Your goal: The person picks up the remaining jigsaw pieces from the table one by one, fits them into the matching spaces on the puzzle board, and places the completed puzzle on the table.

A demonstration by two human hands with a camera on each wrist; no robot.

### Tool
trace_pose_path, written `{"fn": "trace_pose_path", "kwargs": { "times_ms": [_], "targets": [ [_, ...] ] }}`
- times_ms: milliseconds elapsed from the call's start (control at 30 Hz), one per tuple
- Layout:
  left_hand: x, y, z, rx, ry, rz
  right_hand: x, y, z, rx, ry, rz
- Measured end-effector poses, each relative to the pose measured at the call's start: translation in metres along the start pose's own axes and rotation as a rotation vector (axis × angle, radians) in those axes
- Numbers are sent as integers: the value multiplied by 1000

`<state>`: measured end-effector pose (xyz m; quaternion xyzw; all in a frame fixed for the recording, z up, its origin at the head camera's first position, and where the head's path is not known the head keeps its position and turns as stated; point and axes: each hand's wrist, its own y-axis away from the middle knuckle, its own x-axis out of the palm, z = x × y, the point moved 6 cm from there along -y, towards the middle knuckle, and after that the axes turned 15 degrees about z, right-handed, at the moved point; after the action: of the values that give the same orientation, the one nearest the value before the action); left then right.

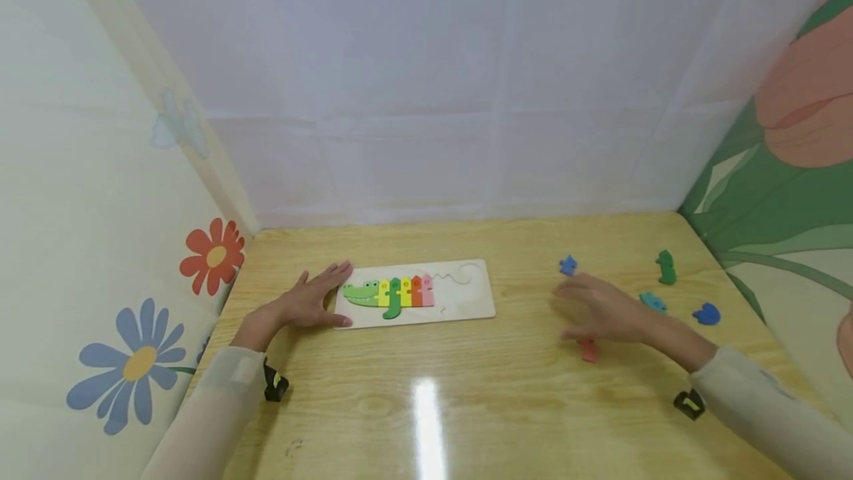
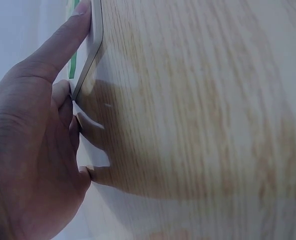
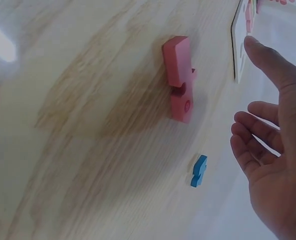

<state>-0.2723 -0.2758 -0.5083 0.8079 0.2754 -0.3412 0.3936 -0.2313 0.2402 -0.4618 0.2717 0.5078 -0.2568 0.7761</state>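
Step in hand looks like choosing & lifting a loose pc w/ the R hand, prob. the coral-red, notched block or the small mid-blue, knobbed block; can't tell which. To do it well, I'd pinch the pc by its plain sides btwn thumb & forefinger, leaving knobs & notches free, then lower it flat & straight rather than shoving it sideways, b/c a tilted edge could nudge the neighbours. L hand should press only lightly, just enough to stop the pale, flat, rectangular board sliding. Now L hand has fingers & thumb spread about the board's left end, thumb at the near corner, gripping nothing firmly. R hand has thumb held apart, fingers loosely bent, nothing in them, well to the board's right. Board sits btwn the hands, w/ the green crocodile-head pc & a coloured row up to the pink pc in place; its right part is bare w/ a faint curly outline. Coral-red block is just on R hand's near side, mid-blue one just past its fingertips; a teal pc, a dark-blue rounded pc & a dark-green pc lie farther right.
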Motion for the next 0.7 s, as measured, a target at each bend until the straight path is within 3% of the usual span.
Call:
{"fn": "trace_pose_path", "kwargs": {
  "times_ms": [233, 700],
  "targets": [
    [0, 0, -1, 6, 4, -4, 5, 13, -4, 3, 28, -9],
    [0, 0, 0, 2, -10, -6, 13, 30, -10, 36, 31, 60]
  ]
}}
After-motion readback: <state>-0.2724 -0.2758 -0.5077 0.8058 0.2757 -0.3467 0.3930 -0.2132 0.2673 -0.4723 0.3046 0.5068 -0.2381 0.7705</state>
